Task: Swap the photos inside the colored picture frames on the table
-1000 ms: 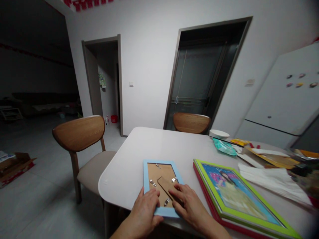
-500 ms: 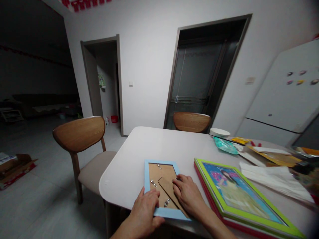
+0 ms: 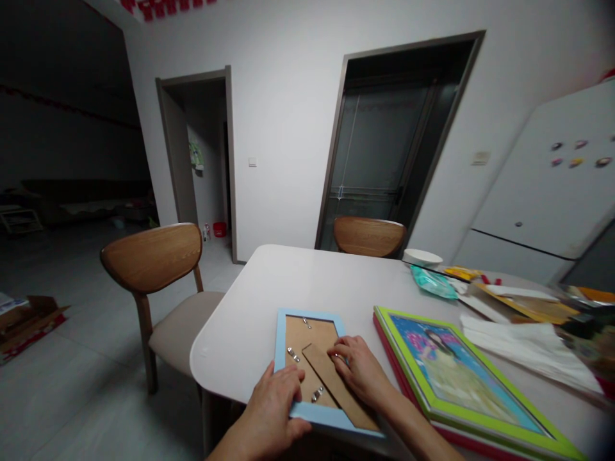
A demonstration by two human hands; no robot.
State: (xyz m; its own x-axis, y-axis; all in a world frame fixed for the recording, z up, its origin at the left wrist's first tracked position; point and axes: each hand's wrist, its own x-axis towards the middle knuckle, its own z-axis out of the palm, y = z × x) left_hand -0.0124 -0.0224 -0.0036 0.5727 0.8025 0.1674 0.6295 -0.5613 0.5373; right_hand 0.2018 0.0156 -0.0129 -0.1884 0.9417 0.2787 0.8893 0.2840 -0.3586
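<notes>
A light-blue picture frame (image 3: 281,339) lies face down on the white table, its brown backing board (image 3: 307,331) showing. Small metal turn clips sit along the board, one at the top, one at the left (image 3: 293,354) and one near the bottom (image 3: 318,394). A brown stand leg (image 3: 327,374) runs slantwise over the backing. My left hand (image 3: 273,403) grips the frame's lower left corner, with the thumb at the bottom edge. My right hand (image 3: 360,371) is over the right side, fingers curled and pinched at a small metal clip, mostly hidden under the fingertips.
To the right lies a green-framed picture (image 3: 461,371) stacked on a red frame. Behind it are white paper (image 3: 528,349), a teal packet (image 3: 434,282), a white bowl (image 3: 423,257) and envelopes. Wooden chairs stand at the left (image 3: 154,259) and far side (image 3: 369,235).
My right fingers have shifted slightly left and curled more at the right side of the backing. The frame's lower right corner has moved a little right and towards me. My left hand keeps its hold.
</notes>
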